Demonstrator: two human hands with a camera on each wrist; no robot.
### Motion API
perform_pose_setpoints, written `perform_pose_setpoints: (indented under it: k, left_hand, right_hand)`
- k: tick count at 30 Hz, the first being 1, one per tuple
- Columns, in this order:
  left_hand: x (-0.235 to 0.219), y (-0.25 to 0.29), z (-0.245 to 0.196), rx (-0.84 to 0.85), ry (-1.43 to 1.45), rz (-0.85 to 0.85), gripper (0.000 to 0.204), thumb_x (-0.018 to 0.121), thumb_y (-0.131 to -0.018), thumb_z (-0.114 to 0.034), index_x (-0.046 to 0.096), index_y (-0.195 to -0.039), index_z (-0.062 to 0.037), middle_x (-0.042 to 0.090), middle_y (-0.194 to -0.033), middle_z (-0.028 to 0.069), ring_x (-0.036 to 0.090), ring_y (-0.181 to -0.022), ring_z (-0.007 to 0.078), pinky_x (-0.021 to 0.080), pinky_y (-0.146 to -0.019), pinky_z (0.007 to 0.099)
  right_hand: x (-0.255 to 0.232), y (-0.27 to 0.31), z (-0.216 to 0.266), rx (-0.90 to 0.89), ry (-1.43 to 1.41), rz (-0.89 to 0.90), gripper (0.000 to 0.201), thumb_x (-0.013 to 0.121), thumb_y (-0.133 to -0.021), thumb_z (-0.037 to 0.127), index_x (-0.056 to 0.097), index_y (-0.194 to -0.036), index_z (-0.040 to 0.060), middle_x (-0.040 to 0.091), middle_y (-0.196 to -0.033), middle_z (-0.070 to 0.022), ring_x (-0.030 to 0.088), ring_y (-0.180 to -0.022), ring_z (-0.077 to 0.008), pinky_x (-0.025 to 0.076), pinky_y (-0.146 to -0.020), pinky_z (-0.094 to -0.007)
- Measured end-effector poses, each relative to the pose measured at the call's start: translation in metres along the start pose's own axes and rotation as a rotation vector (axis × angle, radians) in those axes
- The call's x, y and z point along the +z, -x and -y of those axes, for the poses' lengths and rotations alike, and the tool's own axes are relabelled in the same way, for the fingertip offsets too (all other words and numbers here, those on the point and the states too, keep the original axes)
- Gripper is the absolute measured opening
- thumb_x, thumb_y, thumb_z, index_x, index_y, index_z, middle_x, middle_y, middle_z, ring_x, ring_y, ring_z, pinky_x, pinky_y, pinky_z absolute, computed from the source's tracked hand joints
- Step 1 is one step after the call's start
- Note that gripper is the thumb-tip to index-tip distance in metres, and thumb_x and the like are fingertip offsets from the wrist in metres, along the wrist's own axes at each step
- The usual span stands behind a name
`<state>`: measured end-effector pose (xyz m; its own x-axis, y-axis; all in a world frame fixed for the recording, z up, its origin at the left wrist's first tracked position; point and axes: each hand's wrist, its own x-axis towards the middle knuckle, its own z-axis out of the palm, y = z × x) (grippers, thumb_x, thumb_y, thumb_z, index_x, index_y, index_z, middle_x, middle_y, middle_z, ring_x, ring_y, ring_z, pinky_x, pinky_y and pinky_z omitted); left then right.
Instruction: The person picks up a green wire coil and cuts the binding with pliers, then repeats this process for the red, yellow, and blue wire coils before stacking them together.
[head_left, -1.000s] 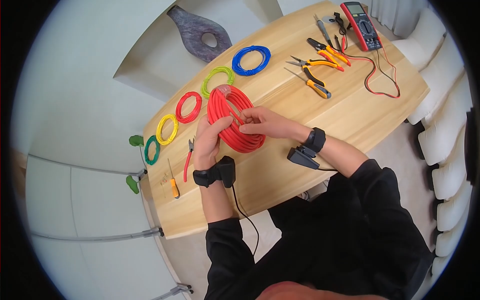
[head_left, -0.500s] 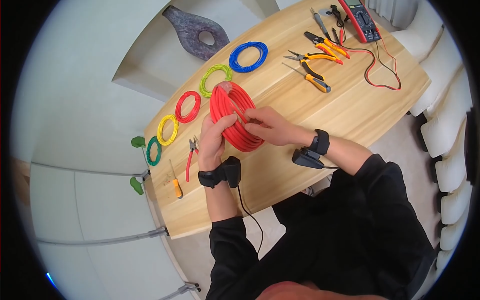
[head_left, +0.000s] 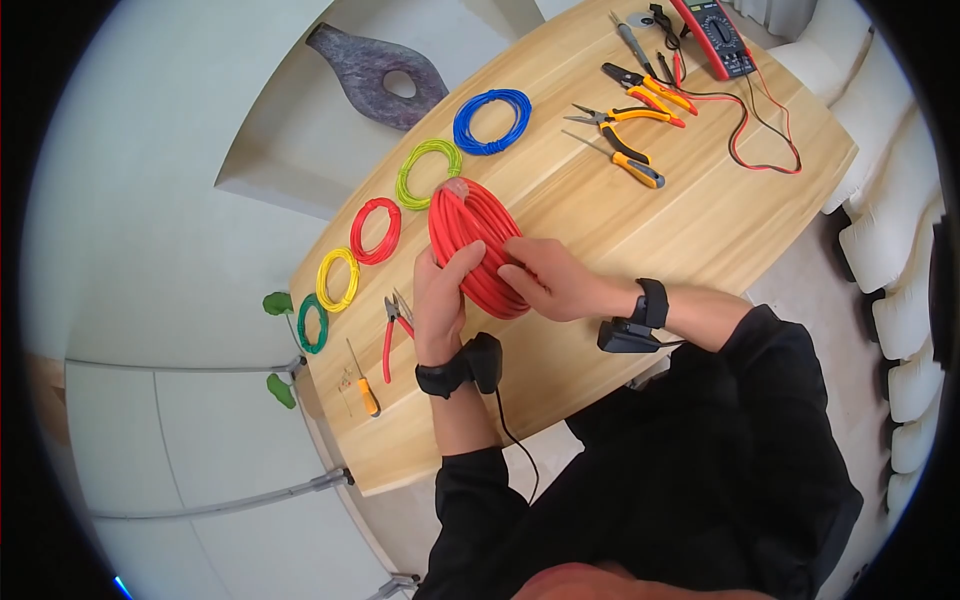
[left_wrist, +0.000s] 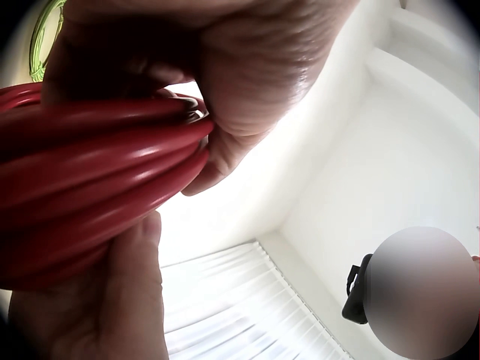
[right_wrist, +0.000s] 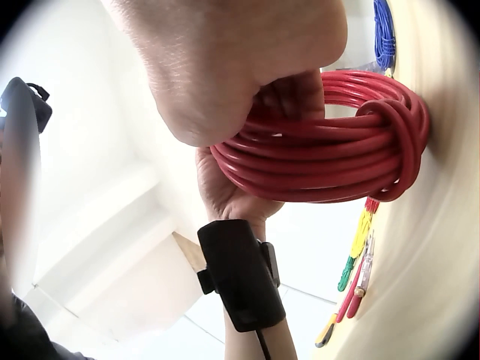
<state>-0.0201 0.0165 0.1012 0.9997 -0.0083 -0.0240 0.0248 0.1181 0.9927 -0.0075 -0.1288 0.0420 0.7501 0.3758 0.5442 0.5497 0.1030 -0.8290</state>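
A thick coil of red cable point(head_left: 470, 222) is held up over the table between both hands, with a wrapped band of the same cable point(right_wrist: 394, 146) around one side. My left hand point(head_left: 438, 305) grips the coil's near left side, thumb laid across the turns. On the opposite side, my right hand point(head_left: 558, 282) curls its fingers around the turns; in the right wrist view those fingers point(right_wrist: 300, 97) reach into the loop. A bright cut end of cable point(left_wrist: 196, 115) shows beside the right hand in the left wrist view.
Smaller wire coils lie along the far edge: blue point(head_left: 492, 122), yellow-green point(head_left: 428, 174), red point(head_left: 376, 231), yellow point(head_left: 338, 280) and green point(head_left: 313, 323). Red-handled cutters point(head_left: 390, 340) and a screwdriver point(head_left: 364, 380) lie left; pliers point(head_left: 615, 125), another screwdriver point(head_left: 635, 168) and a multimeter point(head_left: 718, 40) right.
Both hands and the red cable coil have shifted slightly right and down in the head view, as the view itself turned a little. The right hand's fingers have closed further onto the coil.
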Motion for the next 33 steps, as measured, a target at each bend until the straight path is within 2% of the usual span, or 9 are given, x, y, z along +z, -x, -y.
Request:
perform_pose_setpoints:
  k: [4,6,7,9,12,18,28,31,33]
  left_hand:
    - [0.003,-0.004,0.0,0.017,0.041,-0.022,0.024,0.058,-0.078,-0.008,0.056,-0.099,0.0038,0.061,-0.092,0.0082,0.058,-0.08,0.0131,0.045,-0.074,0.027]
    - [-0.002,-0.008,0.004,-0.012,0.051,-0.031,0.023,0.057,-0.079,-0.008,0.056,-0.098,0.0036,0.061,-0.091,0.0079,0.058,-0.079,0.0135,0.045,-0.073,0.0268]
    - [-0.003,-0.009,0.004,-0.007,0.053,-0.026,0.023,0.057,-0.079,-0.008,0.056,-0.098,0.0036,0.061,-0.091,0.0079,0.058,-0.079,0.0135,0.045,-0.073,0.0268]
    - [-0.004,-0.008,0.004,-0.02,0.072,-0.023,0.022,0.057,-0.077,-0.006,0.056,-0.097,0.0034,0.061,-0.089,0.0077,0.058,-0.078,0.0135,0.046,-0.072,0.0267]
    - [0.002,-0.005,0.003,0.01,0.084,-0.027,0.021,0.056,-0.076,-0.005,0.056,-0.096,0.0033,0.061,-0.087,0.0078,0.059,-0.076,0.0138,0.046,-0.071,0.0267]
    - [-0.011,-0.006,0.015,-0.146,0.208,0.048,0.019,0.054,-0.077,-0.003,0.055,-0.094,0.0026,0.06,-0.084,0.0074,0.058,-0.073,0.0141,0.047,-0.068,0.0261]
    - [0.009,0.002,0.008,-0.072,0.1,0.098,0.022,0.055,-0.078,-0.003,0.053,-0.099,0.0028,0.06,-0.086,0.008,0.058,-0.075,0.0131,0.046,-0.068,0.0259]
    - [0.009,0.002,0.005,-0.069,0.057,0.137,0.023,0.054,-0.078,-0.003,0.052,-0.1,0.0027,0.06,-0.087,0.0079,0.058,-0.075,0.0131,0.046,-0.069,0.0256]
    - [0.009,0.003,0.004,-0.081,0.063,0.113,0.023,0.053,-0.077,-0.002,0.053,-0.1,0.0024,0.06,-0.088,0.0075,0.057,-0.077,0.013,0.046,-0.07,0.0258]
  right_hand:
    - [0.001,-0.002,-0.002,-0.02,0.023,-0.048,0.015,0.05,-0.085,0.011,0.047,-0.076,-0.0018,0.051,-0.064,-0.0202,0.051,-0.059,-0.0364,0.039,-0.051,-0.0385]
    - [-0.003,-0.003,0.003,0.112,-0.109,-0.038,0.016,0.054,-0.083,0.012,0.047,-0.077,-0.0012,0.052,-0.062,-0.0141,0.052,-0.055,-0.0249,0.04,-0.051,-0.033]
    - [-0.004,-0.005,0.002,0.108,-0.104,-0.039,0.016,0.054,-0.083,0.012,0.047,-0.077,-0.0012,0.052,-0.062,-0.0141,0.052,-0.055,-0.0249,0.04,-0.051,-0.033]
    - [-0.006,-0.008,0.0,0.256,-0.274,0.049,0.014,0.058,-0.081,0.01,0.047,-0.076,0.0028,0.043,-0.059,-0.0003,0.04,-0.056,-0.0059,0.033,-0.049,-0.0237]
    - [-0.009,-0.011,0.004,0.433,-0.503,0.131,0.013,0.059,-0.08,0.01,0.048,-0.075,0.0062,0.043,-0.062,0.0042,0.038,-0.057,-0.0024,0.033,-0.05,-0.0214]
    - [-0.014,-0.01,-0.003,0.314,-0.332,0.14,0.02,0.064,-0.074,0.015,0.048,-0.069,0.0036,0.048,-0.059,0.0002,0.044,-0.054,-0.0058,0.035,-0.047,-0.0231]
    - [-0.008,-0.008,-0.002,0.322,-0.361,0.004,0.025,0.063,-0.074,0.016,0.043,-0.065,0.0039,0.044,-0.053,-0.0007,0.041,-0.05,-0.0063,0.032,-0.045,-0.0241]
    - [-0.014,-0.008,-0.003,0.278,-0.276,0.066,0.018,0.061,-0.075,0.013,0.048,-0.07,0.0031,0.047,-0.056,-0.001,0.043,-0.052,-0.0053,0.033,-0.047,-0.0231]
    - [-0.015,-0.009,-0.005,0.325,-0.495,0.154,0.007,0.058,-0.077,0.006,0.053,-0.08,0.003,0.053,-0.067,0.0013,0.05,-0.062,-0.0037,0.04,-0.053,-0.0214]
